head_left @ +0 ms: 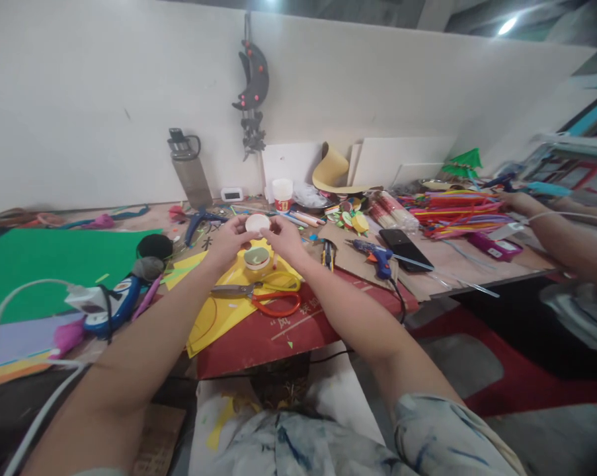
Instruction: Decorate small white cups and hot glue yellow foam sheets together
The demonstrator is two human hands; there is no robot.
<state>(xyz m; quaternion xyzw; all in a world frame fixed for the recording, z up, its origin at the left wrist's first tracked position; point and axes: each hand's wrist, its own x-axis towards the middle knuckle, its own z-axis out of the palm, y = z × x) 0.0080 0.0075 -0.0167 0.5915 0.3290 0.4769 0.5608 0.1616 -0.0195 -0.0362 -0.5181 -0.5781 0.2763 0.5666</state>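
You have the white disc (257,223) up between both hands, apart from the small round tub (256,258), which sits just on the near side of it with something greenish inside. Yellow sheets (206,324) lie under the tub, and small green and yellow scraps suggest that some cutting is done. The scissors (251,289) lie closed on the sheets, near side of the tub, in neither hand. The glue gun (377,254) rests to the right, also out of your grasp. Disc and tub are unjoined; how much remains to be done, you cannot tell from this view.

Your left forearm (152,337) comes in from the near left and your right forearm (360,314) from the near right, meeting over the middle of the work area. Your left hand (229,241) curls its thumb and fingers around the disc's left edge, while your right hand (284,239) pinches its right edge, thumb toward the near side. Both grips look light, though their firmness can't be judged.
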